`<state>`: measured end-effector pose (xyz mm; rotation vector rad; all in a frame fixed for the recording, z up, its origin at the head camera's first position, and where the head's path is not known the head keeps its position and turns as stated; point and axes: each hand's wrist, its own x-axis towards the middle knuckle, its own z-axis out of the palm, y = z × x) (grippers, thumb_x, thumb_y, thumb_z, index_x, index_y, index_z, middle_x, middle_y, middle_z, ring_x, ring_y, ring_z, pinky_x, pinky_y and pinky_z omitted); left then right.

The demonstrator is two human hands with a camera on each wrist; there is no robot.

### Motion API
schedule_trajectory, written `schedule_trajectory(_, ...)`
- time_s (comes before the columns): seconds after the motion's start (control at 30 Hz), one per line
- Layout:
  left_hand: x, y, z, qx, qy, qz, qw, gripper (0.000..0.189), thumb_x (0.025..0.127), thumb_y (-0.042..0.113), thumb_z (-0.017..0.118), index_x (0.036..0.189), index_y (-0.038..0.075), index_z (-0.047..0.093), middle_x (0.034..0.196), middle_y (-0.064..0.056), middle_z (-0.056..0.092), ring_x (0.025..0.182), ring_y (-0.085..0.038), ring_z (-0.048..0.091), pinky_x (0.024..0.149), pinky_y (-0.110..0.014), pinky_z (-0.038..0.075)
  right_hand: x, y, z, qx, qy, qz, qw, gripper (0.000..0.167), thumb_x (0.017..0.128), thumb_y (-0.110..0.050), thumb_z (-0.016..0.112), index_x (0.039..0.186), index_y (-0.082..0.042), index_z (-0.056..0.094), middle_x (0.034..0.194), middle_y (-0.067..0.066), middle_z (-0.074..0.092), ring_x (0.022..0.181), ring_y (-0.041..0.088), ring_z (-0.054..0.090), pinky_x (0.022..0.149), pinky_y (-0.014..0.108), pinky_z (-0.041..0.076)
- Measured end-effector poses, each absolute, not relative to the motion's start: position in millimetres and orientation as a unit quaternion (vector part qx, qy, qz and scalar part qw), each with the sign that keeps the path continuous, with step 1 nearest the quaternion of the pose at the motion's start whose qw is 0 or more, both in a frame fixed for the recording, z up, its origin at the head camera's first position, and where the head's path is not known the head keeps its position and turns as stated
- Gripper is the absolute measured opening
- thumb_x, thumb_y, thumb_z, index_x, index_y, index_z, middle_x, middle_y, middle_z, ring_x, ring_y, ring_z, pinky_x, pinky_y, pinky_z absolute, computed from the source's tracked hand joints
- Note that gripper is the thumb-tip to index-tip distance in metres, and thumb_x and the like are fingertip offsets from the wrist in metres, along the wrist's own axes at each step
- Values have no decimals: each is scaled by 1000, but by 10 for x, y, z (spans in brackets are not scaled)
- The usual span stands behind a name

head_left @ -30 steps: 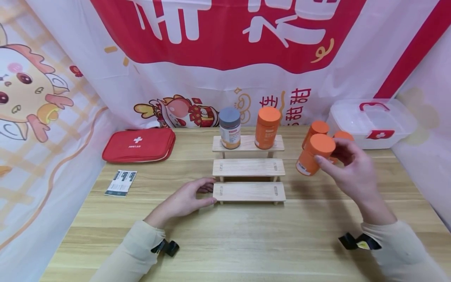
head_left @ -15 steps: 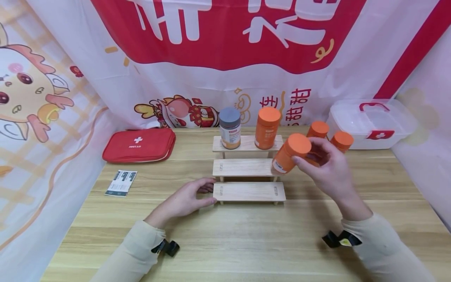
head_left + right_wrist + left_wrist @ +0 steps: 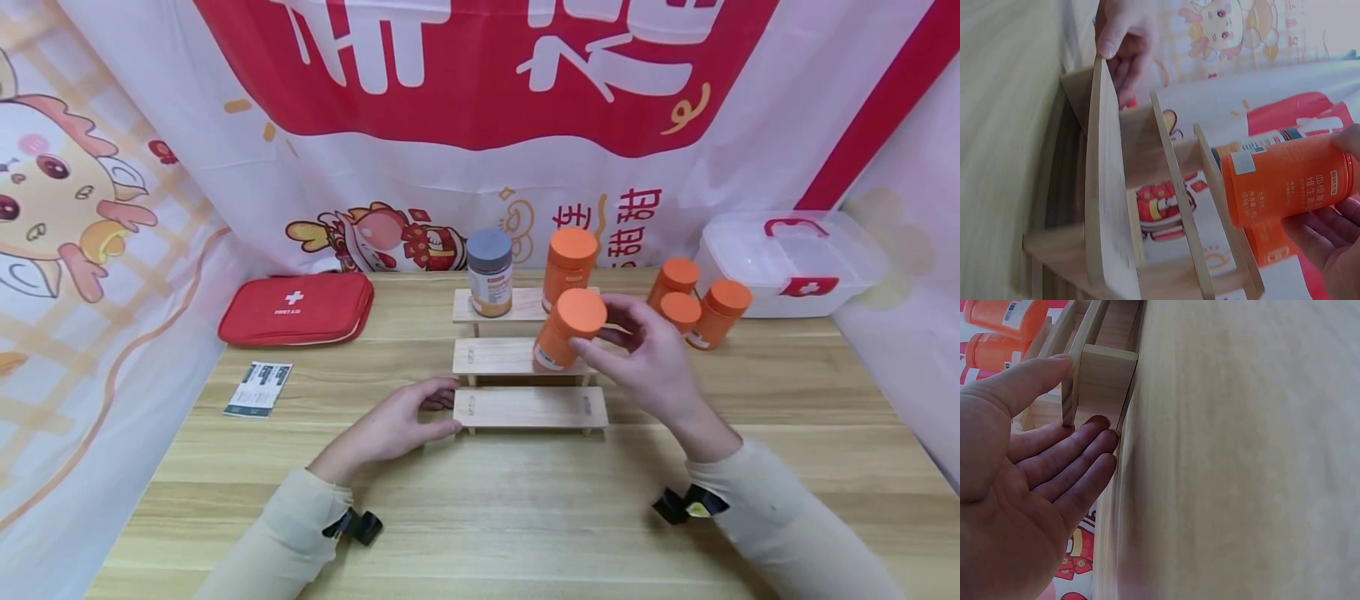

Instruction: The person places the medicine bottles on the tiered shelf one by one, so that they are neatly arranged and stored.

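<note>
My right hand [image 3: 652, 362] grips an orange vitamin bottle [image 3: 566, 329] by its side, slightly tilted, over the right part of the middle step of a three-step wooden display rack [image 3: 525, 408]. Whether the bottle's base touches that step, I cannot tell. On the rack's top step stand a grey-lidded bottle [image 3: 490, 275] and another orange bottle [image 3: 572, 258], partly behind the held one. My left hand [image 3: 397, 421] holds the left end of the lowest step, thumb at the front corner and index finger at the back corner; the left wrist view shows the other fingers [image 3: 1079, 475] extended beneath.
Several orange bottles [image 3: 720, 312] stand grouped to the right of the rack, before a clear first-aid box [image 3: 787, 258]. A red first-aid pouch [image 3: 296, 308] and a printed leaflet [image 3: 257, 389] lie on the wooden table [image 3: 495, 517] to the left. A printed cloth hangs behind.
My right hand has carried the orange bottle leftward from beside the grouped bottles to over the middle step. My left hand has stayed at the rack's end.
</note>
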<state>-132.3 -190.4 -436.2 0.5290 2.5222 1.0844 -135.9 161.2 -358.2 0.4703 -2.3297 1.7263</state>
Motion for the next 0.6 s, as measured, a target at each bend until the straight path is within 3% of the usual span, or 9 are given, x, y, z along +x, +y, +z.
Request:
schedule_trajectory(0.4,-1327,-1912,-4355,177,891,378,178,63,100,32,79,154,7,56,144,-10,70,135,-29,66,120,-54,51,-1468,1276,-3645,188,-779,594,72,54,91,-4,85,139,1,61,136,17,68,125,29,69,102,21,60)
schedule_trajectory(0.6,-1324,-1908,-4345,182,892,374,176,64,100,32,79,154,7,56,143,-9,70,134,-29,66,119,-53,51,-1524,1109,-3659,170,-780,600,55,57,91,-5,86,141,2,60,140,18,65,129,33,67,105,28,60)
